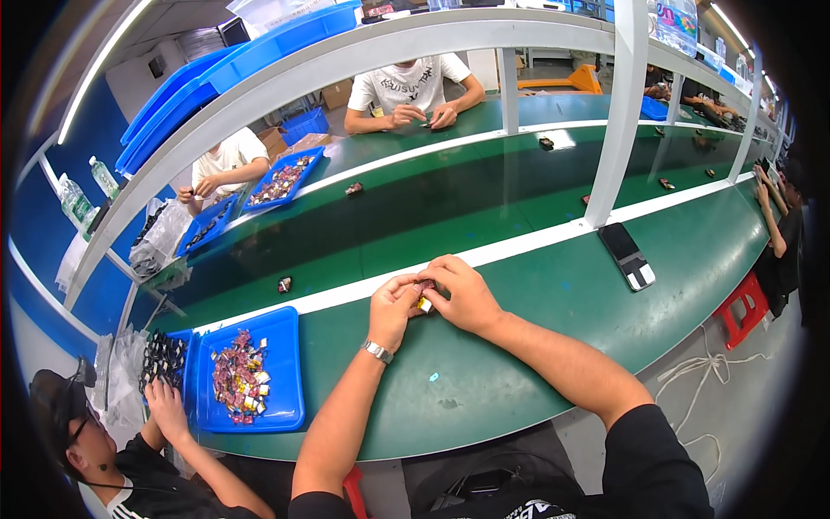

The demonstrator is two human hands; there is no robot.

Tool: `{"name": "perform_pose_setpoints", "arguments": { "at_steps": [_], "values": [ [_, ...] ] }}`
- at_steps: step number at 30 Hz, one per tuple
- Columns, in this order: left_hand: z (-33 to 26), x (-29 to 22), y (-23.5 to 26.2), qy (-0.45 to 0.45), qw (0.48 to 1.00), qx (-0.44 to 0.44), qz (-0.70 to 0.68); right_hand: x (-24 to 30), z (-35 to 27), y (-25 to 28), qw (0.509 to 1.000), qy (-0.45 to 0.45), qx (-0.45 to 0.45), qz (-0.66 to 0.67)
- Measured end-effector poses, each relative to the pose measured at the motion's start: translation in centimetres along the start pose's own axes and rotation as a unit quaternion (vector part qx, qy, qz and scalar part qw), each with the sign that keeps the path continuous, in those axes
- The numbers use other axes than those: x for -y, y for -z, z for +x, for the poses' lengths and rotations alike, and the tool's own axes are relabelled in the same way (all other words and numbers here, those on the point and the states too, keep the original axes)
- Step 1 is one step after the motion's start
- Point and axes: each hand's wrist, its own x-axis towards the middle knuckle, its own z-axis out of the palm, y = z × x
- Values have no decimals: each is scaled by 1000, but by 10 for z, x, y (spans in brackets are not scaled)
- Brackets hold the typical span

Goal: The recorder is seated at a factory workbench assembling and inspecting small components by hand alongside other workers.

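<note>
Reddish part (424,305), gripped by left hand (393,307) and right hand (464,296), seems mid-work, with similar pieces (239,381) left in the blue tray (289,368).

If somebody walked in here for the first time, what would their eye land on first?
Probably the bright blue tray at lower left, with its heap of small red, white and yellow parts. Near the middle, the left hand and right hand meet around one small piece, which they partly hide. Right of them, a dark phone-like device with a pale end lies on the green worktop.
</note>
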Motion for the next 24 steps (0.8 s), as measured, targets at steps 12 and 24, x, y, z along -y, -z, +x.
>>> {"name": "perform_pose_setpoints", "arguments": {
  "at_steps": [12, 24],
  "values": [
    [-1, 4, 2, -17, 999, 31, 3, -3, 0, -1, 980, -161, 23, 115],
    [1, 2, 8, -3, 996, 71, -50, -10, -2, 2, 999, 28, -4, -22]
  ]
}}
